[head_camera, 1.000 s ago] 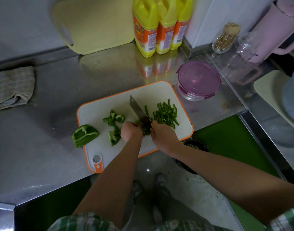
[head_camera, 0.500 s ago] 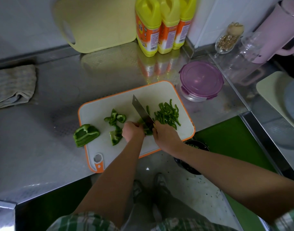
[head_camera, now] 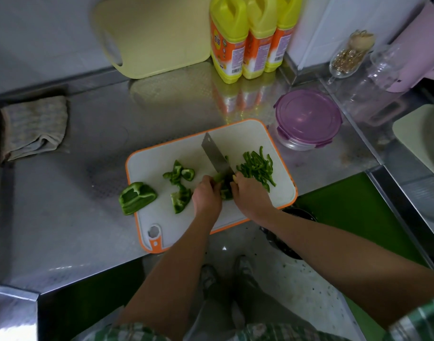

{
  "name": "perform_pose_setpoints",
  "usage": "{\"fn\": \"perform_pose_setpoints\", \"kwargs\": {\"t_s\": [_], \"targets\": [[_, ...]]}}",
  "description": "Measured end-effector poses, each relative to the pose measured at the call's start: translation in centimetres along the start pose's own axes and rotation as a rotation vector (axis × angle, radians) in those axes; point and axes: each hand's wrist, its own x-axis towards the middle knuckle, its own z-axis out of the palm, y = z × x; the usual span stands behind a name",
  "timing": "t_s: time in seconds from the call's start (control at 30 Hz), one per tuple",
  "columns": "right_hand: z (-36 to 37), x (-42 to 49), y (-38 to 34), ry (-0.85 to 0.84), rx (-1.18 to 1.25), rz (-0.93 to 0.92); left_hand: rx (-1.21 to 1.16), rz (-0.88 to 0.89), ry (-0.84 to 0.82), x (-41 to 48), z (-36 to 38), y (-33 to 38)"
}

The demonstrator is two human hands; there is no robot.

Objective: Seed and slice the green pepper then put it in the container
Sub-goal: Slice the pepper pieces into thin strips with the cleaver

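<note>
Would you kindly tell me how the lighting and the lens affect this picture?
Head view: dim indoor light; the steel counter mirrors the yellow bottles as glare; the wide lens bows its edges; knife and pepper strips read sharply, but the pepper piece between left hand and right hand lies in shadow.

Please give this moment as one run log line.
step: slicing pepper | right hand: grips knife | left hand: holds pepper piece on cutting board | strips: piled on board | container: lid on

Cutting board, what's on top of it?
Pepper strips, loose chunks, a pepper half overhanging its left edge, and the knife in the right hand. The piece being cut is mostly hidden under the left hand.
</note>
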Motion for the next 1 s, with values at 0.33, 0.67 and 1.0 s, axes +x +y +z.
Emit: {"fn": "perform_pose_setpoints", "kwargs": {"t_s": [0.33,0.67,1.0], "targets": [[-1.6,-0.6,1.3,0.052,0.151,-0.054,-0.078,-0.201,0.039,0.5,0.0,0.8],[-0.8,-2.0,2.1,-0.085,0.011,-0.016,-0.123,-0.242,0.053,0.8,0.5,0.8],[-0.8,-0.6,1.3,0.015,-0.008,0.014,-0.016,-0.094,0.005,0.7,-0.2,0.1]]}}
